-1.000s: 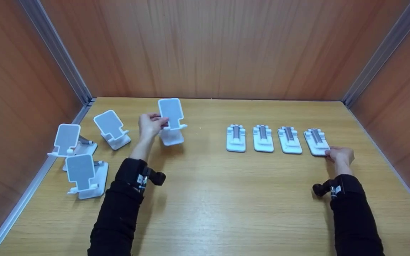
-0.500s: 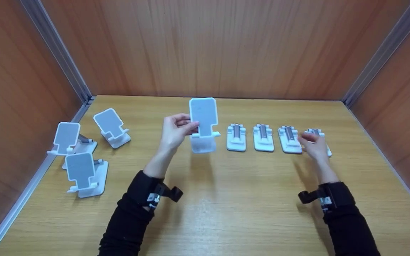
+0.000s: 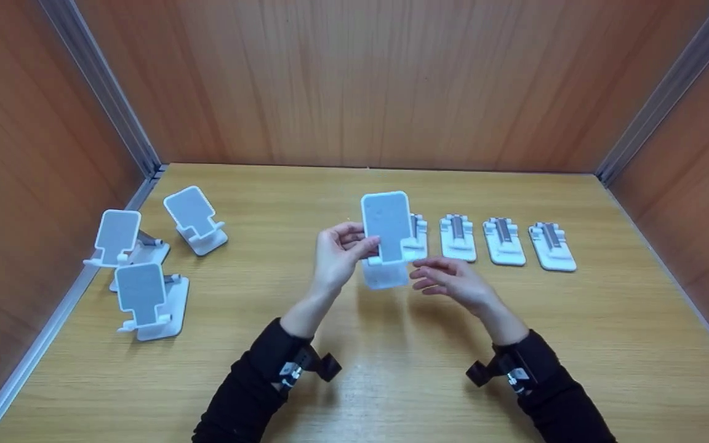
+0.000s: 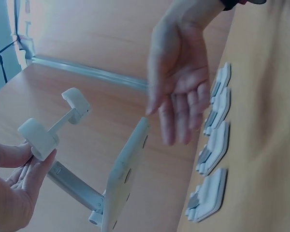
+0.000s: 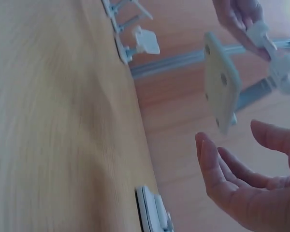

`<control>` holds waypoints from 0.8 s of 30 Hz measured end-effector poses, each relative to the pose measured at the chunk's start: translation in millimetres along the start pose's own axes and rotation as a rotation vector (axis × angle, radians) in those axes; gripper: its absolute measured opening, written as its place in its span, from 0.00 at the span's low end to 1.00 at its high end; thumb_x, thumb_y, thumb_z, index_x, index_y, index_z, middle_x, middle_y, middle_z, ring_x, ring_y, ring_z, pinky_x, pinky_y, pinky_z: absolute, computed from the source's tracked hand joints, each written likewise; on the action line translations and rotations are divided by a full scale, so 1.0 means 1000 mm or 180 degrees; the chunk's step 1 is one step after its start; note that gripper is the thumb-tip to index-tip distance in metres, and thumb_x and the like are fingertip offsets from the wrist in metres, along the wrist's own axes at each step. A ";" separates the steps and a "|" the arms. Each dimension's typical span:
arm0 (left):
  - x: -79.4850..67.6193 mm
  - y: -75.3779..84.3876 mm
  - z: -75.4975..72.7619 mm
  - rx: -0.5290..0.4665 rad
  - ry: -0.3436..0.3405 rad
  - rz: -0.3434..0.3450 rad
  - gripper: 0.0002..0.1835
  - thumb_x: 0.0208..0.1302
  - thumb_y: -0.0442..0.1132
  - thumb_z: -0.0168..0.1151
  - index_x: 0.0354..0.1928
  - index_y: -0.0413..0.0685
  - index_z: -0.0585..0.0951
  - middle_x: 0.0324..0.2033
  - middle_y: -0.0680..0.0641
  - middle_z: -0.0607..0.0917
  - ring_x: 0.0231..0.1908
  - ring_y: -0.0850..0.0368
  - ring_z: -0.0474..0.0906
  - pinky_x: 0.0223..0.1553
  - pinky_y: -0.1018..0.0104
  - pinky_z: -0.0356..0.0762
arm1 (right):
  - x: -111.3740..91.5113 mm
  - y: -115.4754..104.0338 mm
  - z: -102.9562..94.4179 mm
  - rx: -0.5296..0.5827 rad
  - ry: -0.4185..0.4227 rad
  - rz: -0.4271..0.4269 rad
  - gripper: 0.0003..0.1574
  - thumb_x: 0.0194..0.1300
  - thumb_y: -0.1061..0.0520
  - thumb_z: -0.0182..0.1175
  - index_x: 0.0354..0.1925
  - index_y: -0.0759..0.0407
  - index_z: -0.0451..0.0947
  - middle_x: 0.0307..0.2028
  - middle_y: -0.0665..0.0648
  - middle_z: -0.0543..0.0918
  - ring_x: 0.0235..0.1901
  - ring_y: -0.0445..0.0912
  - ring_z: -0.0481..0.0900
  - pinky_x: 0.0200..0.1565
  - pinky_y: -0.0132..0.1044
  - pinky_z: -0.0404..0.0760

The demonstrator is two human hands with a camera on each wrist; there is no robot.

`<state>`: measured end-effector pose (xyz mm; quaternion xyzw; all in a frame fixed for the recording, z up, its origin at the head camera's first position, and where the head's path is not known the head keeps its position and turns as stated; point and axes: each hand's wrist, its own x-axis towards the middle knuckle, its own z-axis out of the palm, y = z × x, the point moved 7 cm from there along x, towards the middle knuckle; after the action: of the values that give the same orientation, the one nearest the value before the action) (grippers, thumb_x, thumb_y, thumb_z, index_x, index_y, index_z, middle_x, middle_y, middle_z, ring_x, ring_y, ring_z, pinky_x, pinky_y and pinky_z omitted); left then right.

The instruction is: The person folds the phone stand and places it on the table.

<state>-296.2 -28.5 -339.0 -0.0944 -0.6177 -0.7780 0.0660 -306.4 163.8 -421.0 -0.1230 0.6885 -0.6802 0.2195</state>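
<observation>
A white phone stand (image 3: 386,224), unfolded and with a grey pad on its plate, is raised off the table. My left hand (image 3: 337,255) pinches it by the left edge of its upper part. In the left wrist view the stand's base (image 4: 123,174) and metal arm (image 4: 77,186) show from the side. My right hand (image 3: 450,283) is just right of the stand's base, its fingers loosely bent and apart from it. The right wrist view shows a gap between those fingers and the base (image 5: 220,82).
Several folded phone stands lie in a row on the right, among them one at the far end (image 3: 552,247); the held stand partly covers the nearest (image 3: 417,240). Three unfolded stands, one at the back (image 3: 193,215), occupy the left. Wooden panels (image 3: 367,86) enclose the table (image 3: 379,381).
The left hand has carried the unfolded stand rightward and nearer the body. The right hand has left the rightmost folded stand and come leftward beside the held one.
</observation>
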 end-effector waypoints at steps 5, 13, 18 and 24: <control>-0.004 -0.011 0.009 -0.0010 -0.0054 -0.0058 0.11 0.49 0.22 0.61 0.35 0.21 0.74 0.24 0.39 0.82 0.21 0.59 0.79 0.29 0.62 0.80 | 0.001 0.002 0.019 0.0441 -0.0279 0.0115 0.30 0.65 0.57 0.50 0.56 0.78 0.55 0.45 0.63 0.76 0.40 0.52 0.78 0.46 0.42 0.75; -0.008 -0.020 0.015 -0.0009 -0.0075 -0.0096 0.12 0.50 0.24 0.62 0.36 0.23 0.75 0.25 0.41 0.82 0.24 0.57 0.80 0.30 0.62 0.80 | 0.000 0.009 0.026 0.0669 -0.0193 0.0153 0.32 0.64 0.63 0.49 0.61 0.75 0.49 0.53 0.67 0.68 0.42 0.53 0.77 0.46 0.43 0.75; -0.007 -0.019 0.016 0.0234 -0.0160 0.0027 0.14 0.47 0.27 0.65 0.36 0.25 0.75 0.26 0.41 0.81 0.26 0.57 0.79 0.31 0.64 0.79 | 0.000 0.011 0.024 0.0671 0.0024 0.0137 0.31 0.62 0.66 0.50 0.59 0.77 0.52 0.50 0.66 0.72 0.41 0.52 0.77 0.44 0.41 0.77; -0.007 -0.016 0.014 0.0768 -0.0145 0.0220 0.16 0.42 0.30 0.70 0.33 0.28 0.75 0.26 0.41 0.81 0.26 0.58 0.77 0.31 0.69 0.77 | -0.002 0.011 0.021 0.0543 0.0217 0.0151 0.29 0.62 0.67 0.48 0.59 0.76 0.54 0.52 0.70 0.70 0.43 0.53 0.77 0.43 0.43 0.77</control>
<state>-292.4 -10.9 -352.7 -0.1247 -0.7045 -0.6929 0.0895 -293.3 146.9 -431.3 -0.0642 0.6379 -0.7347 0.2216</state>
